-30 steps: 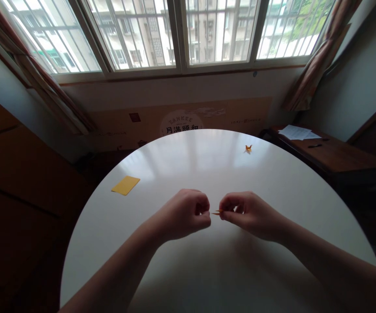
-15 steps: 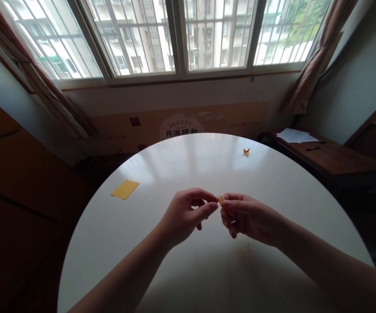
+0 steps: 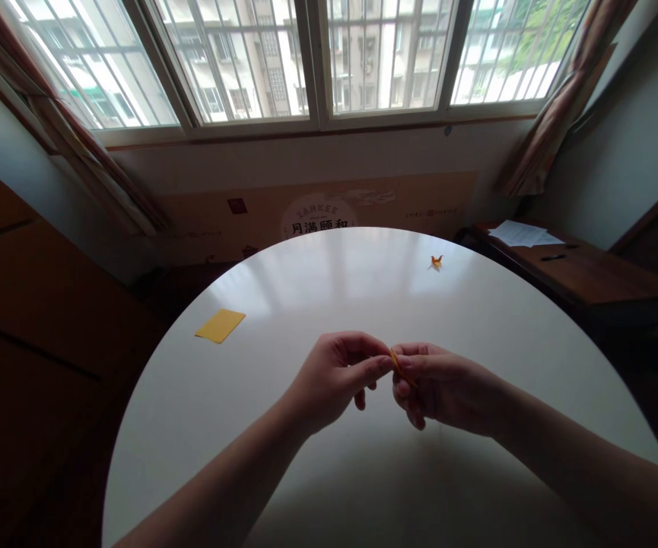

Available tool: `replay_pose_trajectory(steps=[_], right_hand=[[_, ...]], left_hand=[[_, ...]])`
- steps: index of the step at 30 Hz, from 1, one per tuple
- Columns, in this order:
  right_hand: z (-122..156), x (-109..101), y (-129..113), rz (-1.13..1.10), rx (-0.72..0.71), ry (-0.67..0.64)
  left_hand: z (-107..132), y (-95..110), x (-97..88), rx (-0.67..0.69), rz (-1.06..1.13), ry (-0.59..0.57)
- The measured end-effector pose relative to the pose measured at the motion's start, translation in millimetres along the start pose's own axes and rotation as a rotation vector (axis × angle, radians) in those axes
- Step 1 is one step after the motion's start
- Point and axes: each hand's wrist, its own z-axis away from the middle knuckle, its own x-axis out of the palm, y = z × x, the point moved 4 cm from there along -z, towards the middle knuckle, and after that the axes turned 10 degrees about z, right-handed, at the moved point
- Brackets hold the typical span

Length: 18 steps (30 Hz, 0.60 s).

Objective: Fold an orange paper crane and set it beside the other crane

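The folded orange paper sits exactly where the two hands meet, held above the middle of the round white surface and not touching it. Only a thin sliver shows, its long axis slanting from upper left, by the left fingertips, down and to the right into the right hand. The left hand is closed in a fingertip pinch, thumb and forefinger meeting on the sliver's upper end. The right hand is curled shut around the lower part and covers most of it, so it has the fuller hold. Both hands are equally near; the piece lies between them. Well apart on the surface, a small orange paper crane stands far right, and a yellow sheet lies flat to the left.
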Motion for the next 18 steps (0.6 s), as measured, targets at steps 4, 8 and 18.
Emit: replay_pose_trajectory(steps=[4, 8, 18], right_hand=[[-0.7, 0.6, 0.2, 0.034, -0.019, 0.01], [-0.6, -0.1, -2.9, 0.139, -0.096, 0.074], [-0.4, -0.6, -2.1, 0.102, -0.053, 0.02]], left_hand=[[1.6, -0.1, -0.2, -0.004, -0.006, -0.015], [3.7, 2.2, 0.7, 0.02, -0.056, -0.026], [3.7, -1.3, 2.2, -0.032, 0.086, -0.052]])
